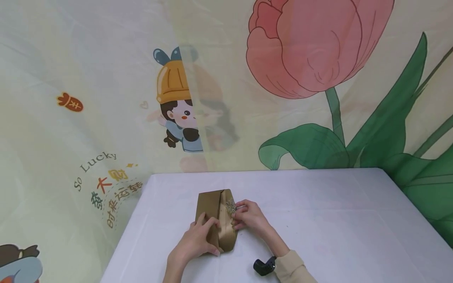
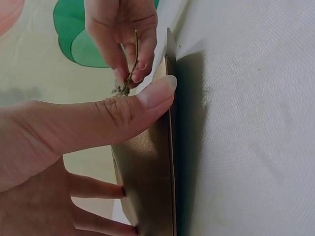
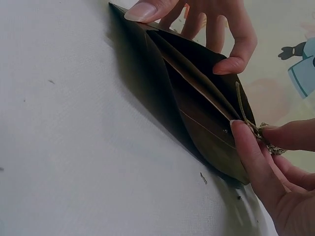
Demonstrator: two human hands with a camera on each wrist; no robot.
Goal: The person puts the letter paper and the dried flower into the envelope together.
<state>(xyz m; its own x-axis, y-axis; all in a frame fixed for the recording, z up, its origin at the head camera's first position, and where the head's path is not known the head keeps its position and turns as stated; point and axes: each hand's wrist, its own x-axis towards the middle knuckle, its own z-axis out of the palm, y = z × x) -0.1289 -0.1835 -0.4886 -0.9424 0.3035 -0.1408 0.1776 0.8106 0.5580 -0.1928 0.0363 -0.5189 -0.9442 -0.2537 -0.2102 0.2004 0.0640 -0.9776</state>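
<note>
A brown-gold paper envelope [image 1: 208, 202] lies on the white table, its mouth gaping toward the right. My left hand [image 1: 192, 241] grips it, thumb at the near edge and fingers bent over the top. Between thumb and fingertips, my right hand [image 1: 253, 216] pinches a small dried flower sprig [image 3: 273, 146] at the right side of the envelope's mouth. The sprig's thin stem [image 2: 136, 51] stands up past the fingers in the left wrist view. Inner paper layers [image 3: 197, 81] show within the opening; the right fingers partly hide the flower head.
Small dry crumbs [image 3: 203, 178] are scattered on the white tablecloth [image 1: 318, 220] beside the envelope. A black device [image 1: 264, 266] is by the right wrist. Behind the table hangs a printed curtain [image 1: 226, 78] with a large tulip and a cartoon figure.
</note>
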